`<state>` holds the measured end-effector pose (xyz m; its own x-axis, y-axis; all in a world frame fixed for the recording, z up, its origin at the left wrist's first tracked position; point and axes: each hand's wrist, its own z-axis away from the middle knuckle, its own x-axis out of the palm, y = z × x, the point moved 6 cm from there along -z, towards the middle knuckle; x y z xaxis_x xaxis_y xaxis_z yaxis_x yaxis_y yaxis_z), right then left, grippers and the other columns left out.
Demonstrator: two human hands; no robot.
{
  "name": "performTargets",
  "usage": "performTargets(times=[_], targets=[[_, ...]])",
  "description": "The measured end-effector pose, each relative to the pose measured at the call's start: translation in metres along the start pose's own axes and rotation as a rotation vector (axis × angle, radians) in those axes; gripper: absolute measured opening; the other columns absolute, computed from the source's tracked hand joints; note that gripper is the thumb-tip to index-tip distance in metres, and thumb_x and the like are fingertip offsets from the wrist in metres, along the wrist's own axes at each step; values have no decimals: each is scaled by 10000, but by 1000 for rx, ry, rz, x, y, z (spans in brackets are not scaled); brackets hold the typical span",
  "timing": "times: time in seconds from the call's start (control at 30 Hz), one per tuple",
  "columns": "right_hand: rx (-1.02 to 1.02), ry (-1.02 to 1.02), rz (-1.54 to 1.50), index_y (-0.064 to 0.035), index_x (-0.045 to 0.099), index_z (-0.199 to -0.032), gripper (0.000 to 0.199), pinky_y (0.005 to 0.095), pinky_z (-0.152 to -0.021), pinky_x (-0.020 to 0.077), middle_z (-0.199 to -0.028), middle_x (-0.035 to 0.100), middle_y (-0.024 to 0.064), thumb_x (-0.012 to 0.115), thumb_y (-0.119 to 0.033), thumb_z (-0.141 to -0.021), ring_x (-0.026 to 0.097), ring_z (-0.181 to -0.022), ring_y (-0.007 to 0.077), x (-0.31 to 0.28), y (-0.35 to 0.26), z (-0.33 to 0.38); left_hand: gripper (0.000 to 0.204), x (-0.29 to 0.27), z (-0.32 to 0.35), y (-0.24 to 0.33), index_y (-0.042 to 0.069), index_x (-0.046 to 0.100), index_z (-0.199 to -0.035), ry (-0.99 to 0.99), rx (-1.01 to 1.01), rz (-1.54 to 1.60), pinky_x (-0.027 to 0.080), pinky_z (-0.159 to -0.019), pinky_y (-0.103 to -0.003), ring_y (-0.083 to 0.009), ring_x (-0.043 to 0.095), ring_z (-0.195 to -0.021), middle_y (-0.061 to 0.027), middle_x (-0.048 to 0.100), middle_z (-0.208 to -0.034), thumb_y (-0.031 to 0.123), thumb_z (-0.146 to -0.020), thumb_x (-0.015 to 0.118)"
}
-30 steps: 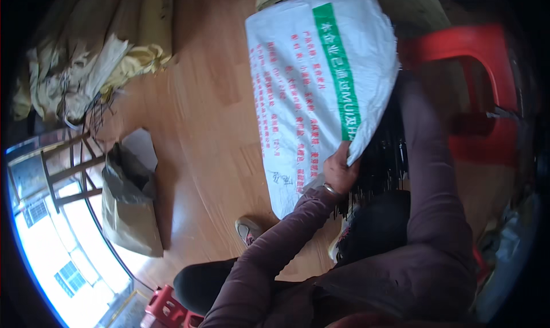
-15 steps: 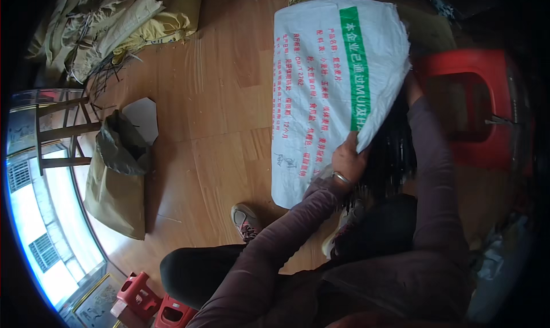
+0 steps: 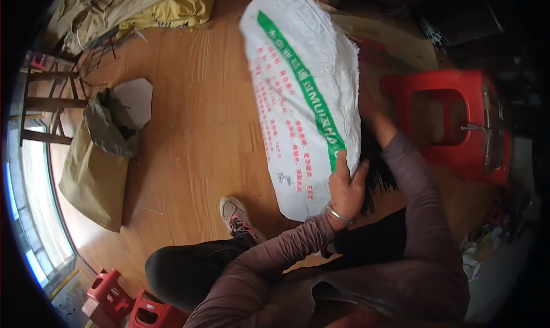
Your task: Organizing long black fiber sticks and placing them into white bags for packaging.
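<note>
A white woven sack (image 3: 298, 98) with a green stripe and red print lies at a slant in front of me. My left hand (image 3: 348, 186) grips its near right edge, with the thumb on one side and a finger lying on the print. A bangle circles that wrist. Beyond the sack's right edge is my right hand (image 3: 373, 111), smeared by motion, its fingers hidden. Under and beside the sack's right side, a bunch of thin black strips (image 3: 381, 176) shows between my two arms; the sack covers the rest of it.
To the right stands a red plastic stool (image 3: 427, 81). An open tan sack (image 3: 94, 176) sits on the wooden floor (image 3: 189, 127) at left, near a wooden rack (image 3: 51, 104). Folded sacks (image 3: 126, 7) lie far left; small red stools (image 3: 112, 293) stand near left.
The sack has swung its far end leftward and now lies more slanted, looking narrower. My left hand keeps its grip on the edge. My right hand has shifted left and nearer, and the view has turned slightly.
</note>
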<state>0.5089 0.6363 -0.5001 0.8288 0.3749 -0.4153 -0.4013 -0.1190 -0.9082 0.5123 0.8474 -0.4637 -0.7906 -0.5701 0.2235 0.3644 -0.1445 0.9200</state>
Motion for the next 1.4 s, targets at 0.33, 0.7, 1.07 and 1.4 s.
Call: performTargets(times=[0.33,0.7,1.07,1.4], targets=[[-174,-618,-197,14,583,-877,191,286,-667,437,-730,599,92,512,-158,-833,552,-704,141,165,-91,10,246,-23,-49,-13,-56,522,-919,135,-106,-161,432,-583,-375,-327,565,-692,-241,580,-760,95,-729,568],[-516,-651,26,-18,546,-818,145,409,-590,419,-740,548,219,544,-161,-795,536,-744,399,203,-87,58,284,-66,-79,-38,-14,527,-1024,-215,-147,2,484,-513,-311,-231,614,-666,-129,620,-822,153,-794,538],[-160,-556,-84,10,543,-789,275,389,-635,409,-752,557,215,484,-253,-840,544,-730,363,206,-60,23,578,-182,-102,66,171,448,-1174,-394,846,-1615,251,-944,-488,-198,383,-1125,-25,458,-1104,334,-647,621],[-245,-631,119,23,449,-758,262,356,-582,378,-659,499,171,490,-215,-859,506,-626,270,196,-76,48,400,-199,-184,32,80,484,-1018,-392,756,-1390,367,-857,-398,-269,516,-950,-90,541,-937,178,-649,605]])
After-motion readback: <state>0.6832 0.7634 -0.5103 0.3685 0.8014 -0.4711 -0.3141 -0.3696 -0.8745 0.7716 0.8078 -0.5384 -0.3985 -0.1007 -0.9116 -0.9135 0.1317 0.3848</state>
